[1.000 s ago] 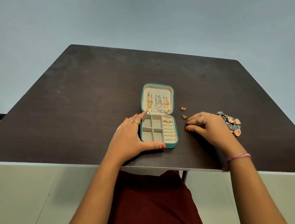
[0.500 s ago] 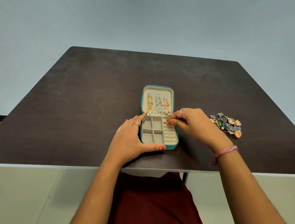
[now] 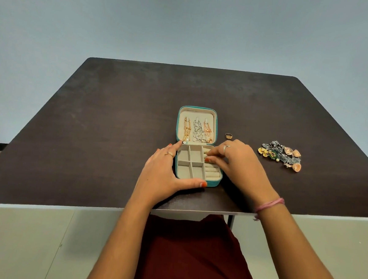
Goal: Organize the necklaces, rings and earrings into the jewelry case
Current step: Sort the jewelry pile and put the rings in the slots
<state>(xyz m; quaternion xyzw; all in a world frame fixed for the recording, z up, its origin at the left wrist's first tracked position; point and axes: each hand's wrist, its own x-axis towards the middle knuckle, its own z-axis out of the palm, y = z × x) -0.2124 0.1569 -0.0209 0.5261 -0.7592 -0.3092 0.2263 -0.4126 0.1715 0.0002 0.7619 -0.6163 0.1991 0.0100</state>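
Note:
The teal jewelry case [image 3: 216,182] lies open near the table's front edge. Three necklaces [image 3: 198,130] hang in its raised lid. My left hand [image 3: 162,175] holds the case, with the index finger along its left wall and the thumb along its front wall. My right hand [image 3: 240,165] reaches in from the right. Its fingertips are pinched together over the ring rolls [image 3: 212,173], and the small gold ring between them is mostly hidden. Another gold ring [image 3: 229,136] lies on the table just right of the lid. A pile of earrings [image 3: 281,155] sits further right.
The dark wooden table [image 3: 113,133] stands against a plain blue wall, with its front edge just above my lap. The case's four square compartments [image 3: 191,164] hold nothing.
My right hand picked up one of the two rings beside the case and carried it left to the ring rolls. One ring is left on the table. My left hand kept still.

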